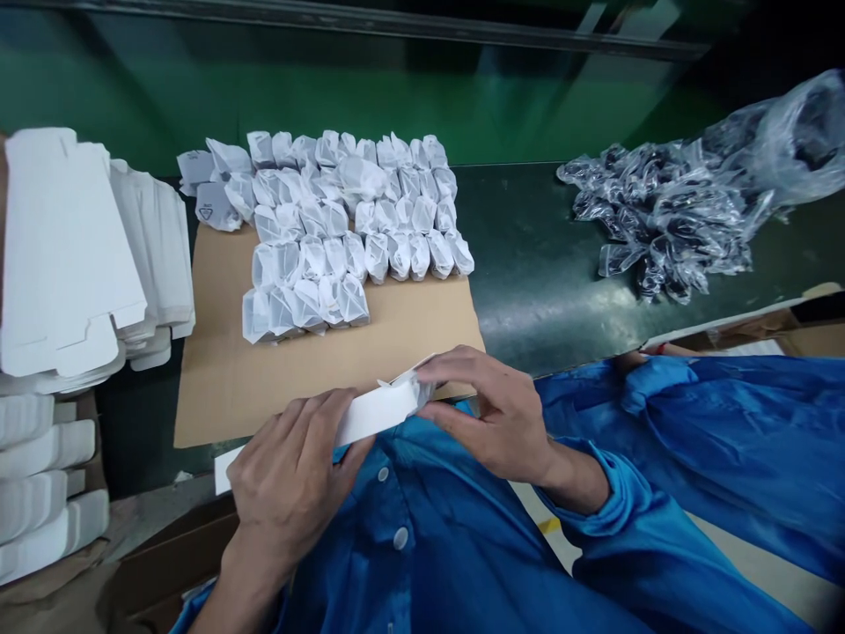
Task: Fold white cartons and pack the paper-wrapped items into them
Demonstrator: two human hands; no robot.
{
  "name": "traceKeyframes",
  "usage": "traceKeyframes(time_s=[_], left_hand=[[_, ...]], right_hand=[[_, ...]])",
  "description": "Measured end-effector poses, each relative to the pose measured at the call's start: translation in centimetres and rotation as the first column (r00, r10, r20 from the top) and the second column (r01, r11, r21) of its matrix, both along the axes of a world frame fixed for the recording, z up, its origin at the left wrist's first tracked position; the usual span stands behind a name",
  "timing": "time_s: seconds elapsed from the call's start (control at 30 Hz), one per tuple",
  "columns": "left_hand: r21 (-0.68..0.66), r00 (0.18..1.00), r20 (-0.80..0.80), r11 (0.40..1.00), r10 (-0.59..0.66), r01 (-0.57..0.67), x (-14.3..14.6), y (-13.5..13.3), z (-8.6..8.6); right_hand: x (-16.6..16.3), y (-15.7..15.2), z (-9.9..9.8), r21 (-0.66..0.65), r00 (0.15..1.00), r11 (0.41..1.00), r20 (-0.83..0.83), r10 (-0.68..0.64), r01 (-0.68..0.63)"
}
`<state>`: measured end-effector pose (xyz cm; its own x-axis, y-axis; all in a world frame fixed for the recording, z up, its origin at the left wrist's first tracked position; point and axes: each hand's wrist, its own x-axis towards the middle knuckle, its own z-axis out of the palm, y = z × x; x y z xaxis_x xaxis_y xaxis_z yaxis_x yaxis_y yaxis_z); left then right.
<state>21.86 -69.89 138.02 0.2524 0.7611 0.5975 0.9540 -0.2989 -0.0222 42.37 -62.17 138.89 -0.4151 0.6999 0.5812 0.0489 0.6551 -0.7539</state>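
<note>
My left hand (290,475) is closed around a long white carton (370,418), held level close to my blue coat. My right hand (492,414) pinches the carton's right end, where its flap stands open and a small white-wrapped item shows at the mouth. Both hands hover over the near edge of a brown cardboard sheet (310,365). Several white-wrapped packets (343,238) lie in rows on the far part of that sheet.
Stacks of flat white carton blanks (72,255) sit at the left, with more white stacks (40,493) below them. A heap of clear plastic bags with dark parts (687,211) lies on the green table (547,273) at right. Another person's blue sleeve (726,440) is at right.
</note>
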Motion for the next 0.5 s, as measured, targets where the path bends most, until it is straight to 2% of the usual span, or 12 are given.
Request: traceKeyframes(time_s=[0.17,0.37,0.5], left_hand=[[0.018,0.998,-0.046,0.999,-0.041,0.042,-0.3,0.3,-0.5],[0.01,0.997,-0.004,0.997,-0.075,0.075,-0.6,0.5,-0.9],[0.005,0.996,0.051,0.997,-0.072,0.072,-0.3,0.5,-1.1]], right_hand=[[0.6,0.7,0.2,-0.033,0.996,0.997,0.056,0.071,-0.069],[1.2,1.2,0.5,-0.036,0.988,0.991,0.081,0.132,-0.129],[1.1,1.2,0.2,0.059,0.992,0.992,0.067,0.106,-0.11]])
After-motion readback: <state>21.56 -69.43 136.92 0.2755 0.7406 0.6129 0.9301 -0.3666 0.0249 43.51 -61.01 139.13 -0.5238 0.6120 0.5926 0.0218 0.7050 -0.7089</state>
